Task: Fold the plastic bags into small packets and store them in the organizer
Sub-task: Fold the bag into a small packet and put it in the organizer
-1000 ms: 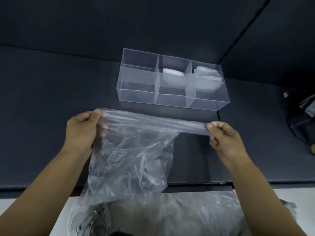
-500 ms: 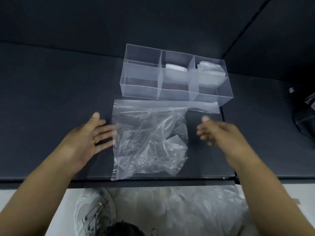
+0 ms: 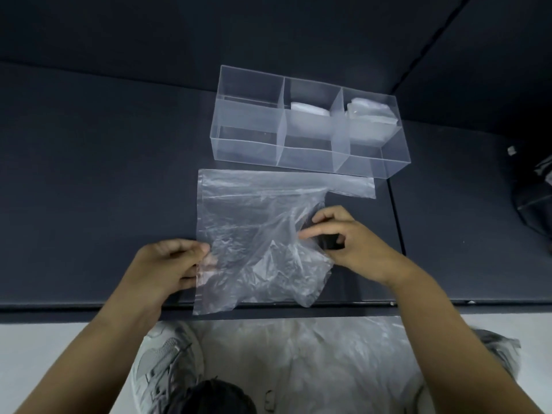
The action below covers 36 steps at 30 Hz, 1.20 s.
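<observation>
Dark bench (image 3: 89, 189) carries a plastic bag (image 3: 254, 210) lying flat, organizer (image 3: 248, 150) just beyond at 12 o'clock. Left grip (image 3: 167, 264) pinches the bag's 9 o'clock edge; right grip (image 3: 349, 243) pinches the crumpled 3 o'clock side.

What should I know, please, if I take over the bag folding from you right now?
Left hand grips the bag by its left edge; right hand pinches its crumpled right side.
The bag lies unfolded on the table, in front of the organizer.
Done: a middle packet and a right packet sit in their compartments; the left one is empty.
Left: fold and store this bag, then the pile of bags below the table edge.
</observation>
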{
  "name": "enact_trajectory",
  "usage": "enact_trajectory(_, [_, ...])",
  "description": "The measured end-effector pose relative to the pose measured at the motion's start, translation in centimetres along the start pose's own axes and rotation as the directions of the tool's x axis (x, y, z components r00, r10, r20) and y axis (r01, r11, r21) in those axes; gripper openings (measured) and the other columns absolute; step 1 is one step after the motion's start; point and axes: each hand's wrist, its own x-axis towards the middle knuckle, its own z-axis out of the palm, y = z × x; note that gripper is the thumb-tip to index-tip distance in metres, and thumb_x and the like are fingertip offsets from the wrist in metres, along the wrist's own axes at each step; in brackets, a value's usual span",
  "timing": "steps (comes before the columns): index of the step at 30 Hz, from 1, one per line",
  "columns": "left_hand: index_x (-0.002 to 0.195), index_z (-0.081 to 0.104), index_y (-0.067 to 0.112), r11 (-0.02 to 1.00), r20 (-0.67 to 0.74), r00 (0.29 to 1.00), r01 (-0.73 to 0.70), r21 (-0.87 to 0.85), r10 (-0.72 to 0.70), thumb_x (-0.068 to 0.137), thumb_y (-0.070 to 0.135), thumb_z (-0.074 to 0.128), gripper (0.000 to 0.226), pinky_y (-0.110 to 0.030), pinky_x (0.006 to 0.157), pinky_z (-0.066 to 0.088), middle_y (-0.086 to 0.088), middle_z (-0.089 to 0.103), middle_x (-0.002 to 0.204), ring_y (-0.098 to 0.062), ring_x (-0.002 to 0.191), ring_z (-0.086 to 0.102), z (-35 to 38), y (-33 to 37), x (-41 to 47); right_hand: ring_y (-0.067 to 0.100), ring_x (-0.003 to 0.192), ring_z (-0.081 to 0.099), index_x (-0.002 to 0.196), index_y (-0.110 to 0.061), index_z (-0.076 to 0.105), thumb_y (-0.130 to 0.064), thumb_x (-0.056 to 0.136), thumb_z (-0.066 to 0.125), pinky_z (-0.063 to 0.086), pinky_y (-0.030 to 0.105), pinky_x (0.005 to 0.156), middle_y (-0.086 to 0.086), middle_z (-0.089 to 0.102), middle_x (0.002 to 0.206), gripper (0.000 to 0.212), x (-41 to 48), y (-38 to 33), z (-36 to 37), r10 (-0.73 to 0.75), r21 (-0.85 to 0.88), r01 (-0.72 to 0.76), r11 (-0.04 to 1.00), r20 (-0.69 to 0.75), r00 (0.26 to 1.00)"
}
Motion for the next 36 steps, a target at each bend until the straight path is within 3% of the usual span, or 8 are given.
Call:
enact_trajectory(3, [0.084,0.074,0.015,0.999,-0.056,0.998,-0.009,-0.041,0.006,0.085,0.024,0.069,0.01,-0.027,0.064,0.053,-0.005,0.074,0.08,-0.016,0.074,0.063,-0.1,-0.1,0.2,0.002,0.11,0.048,0.09,-0.023,0.076,-0.021,0.085,0.07,0.036,0.011,0.091,-0.009,0.048,0.12,0.008,0.6,0.0,-0.3,-0.014,0.059,0.016,0.998,-0.034,0.999])
enact_trajectory(7, [0.079,0.071,0.013,0.993,-0.161,0.984,-0.093,-0.069,0.081,0.088,0.017,0.065,0.011,-0.01,0.042,0.045,0.006,0.068,0.057,0.001,0.044,0.057,-0.6,0.2,0.7,0.012,0.114,0.056,0.089,-0.001,0.069,-0.02,0.084,0.061,0.043,0.025,0.1,0.004,0.058,0.121,0.022,-1.6,1.6,-3.4,-0.018,0.358,0.049,0.933,-0.089,0.996])
enact_trajectory(11, [0.078,0.069,0.011,0.979,-0.163,0.978,-0.152,-0.135,0.13,0.088,0.01,0.065,0.011,-0.023,0.068,0.058,0.002,0.071,0.068,-0.01,0.067,0.067,-0.7,0.9,1.3,0.022,0.11,0.055,0.086,0.008,0.057,-0.019,0.085,0.056,0.041,0.04,0.1,0.011,0.06,0.113,0.027,-4.0,3.2,-5.7,-0.005,0.493,0.044,0.869,-0.08,0.997])
enact_trajectory(16, [0.077,0.07,0.014,0.982,-0.182,0.975,-0.15,-0.114,0.128,0.084,0.023,0.07,0.011,-0.021,0.073,0.055,0.003,0.073,0.077,-0.023,0.087,0.068,-0.3,0.9,1.2,0.01,0.077,0.064,0.073,-0.015,0.061,-0.017,0.075,0.075,0.049,0.015,0.071,0.001,0.07,0.08,0.014,-5.4,3.1,-5.4,0.103,0.344,-0.024,0.939,-0.211,0.972])
enact_trajectory(21, [0.087,0.074,0.015,0.997,0.158,0.987,0.022,-0.071,-0.01,0.057,0.033,0.081,0.035,-0.031,0.064,0.059,-0.009,0.074,0.096,-0.025,0.086,0.072,-0.3,-0.8,-0.7,0.011,0.048,0.059,0.068,-0.019,0.048,-0.008,0.082,0.07,0.048,0.017,0.052,0.009,0.062,0.059,0.029,-5.6,3.7,-0.4,0.236,0.242,-0.071,0.968,-0.771,0.592])
enact_trajectory(27, [0.097,0.07,0.014,0.999,0.158,0.987,0.046,-0.019,-0.042,0.055,0.023,0.078,0.044,-0.022,0.055,0.055,-0.007,0.075,0.09,-0.02,0.081,0.073,0.2,-2.3,-1.3,0.022,0.056,0.053,0.07,-0.02,0.042,-0.029,0.091,0.061,0.051,0.042,0.059,0.014,0.061,0.068,0.03,-5.3,4.9,2.4,0.428,0.41,-0.124,0.904,-0.865,0.262])
enact_trajectory(31, [0.091,0.071,0.021,1.0,0.139,0.99,-0.011,0.0,0.011,0.058,0.025,0.076,0.033,-0.023,0.055,0.055,-0.005,0.075,0.089,-0.02,0.079,0.073,0.5,-2.4,-1.7,0.013,0.061,0.068,0.094,-0.018,0.049,-0.015,0.093,0.061,0.053,0.024,0.057,0.011,0.068,0.078,0.012,-5.8,5.1,1.5,0.529,0.586,-0.022,0.81,-0.714,0.458])
enact_trajectory(36, [0.099,0.066,0.025,0.997,0.121,0.992,-0.044,0.059,0.037,0.063,0.023,0.08,0.038,-0.034,0.071,0.054,0.001,0.075,0.09,-0.019,0.079,0.073,0.3,-2.3,-2.5,0.031,0.104,0.067,0.123,-0.013,0.046,-0.013,0.094,0.051,0.057,0.038,0.081,0.019,0.065,0.119,0.029,-7.3,5.5,-1.3,0.529,0.951,0.136,0.277,-0.269,0.805])
